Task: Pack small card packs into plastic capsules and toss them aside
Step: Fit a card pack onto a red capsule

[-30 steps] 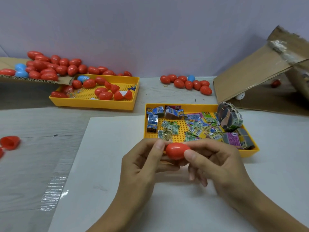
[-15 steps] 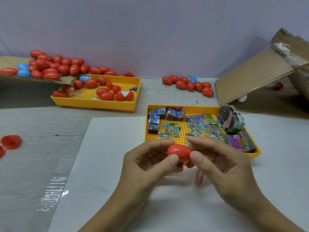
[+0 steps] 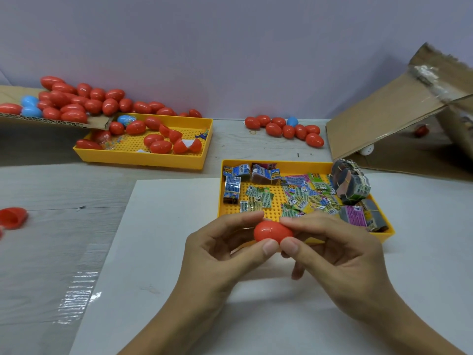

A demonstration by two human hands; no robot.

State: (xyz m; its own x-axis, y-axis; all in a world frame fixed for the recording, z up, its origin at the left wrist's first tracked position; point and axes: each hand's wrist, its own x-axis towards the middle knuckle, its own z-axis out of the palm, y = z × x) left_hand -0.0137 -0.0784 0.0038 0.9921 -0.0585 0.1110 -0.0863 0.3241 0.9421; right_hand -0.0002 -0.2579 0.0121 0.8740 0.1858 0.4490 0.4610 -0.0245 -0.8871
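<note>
Hands (image 3: 281, 252) pinch red capsule (image 3: 272, 231) between fingertips.

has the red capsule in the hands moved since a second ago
Yes, slightly. The red capsule, pinched by the left hand and right hand, has shifted right along the near rim of the card tray.
</note>
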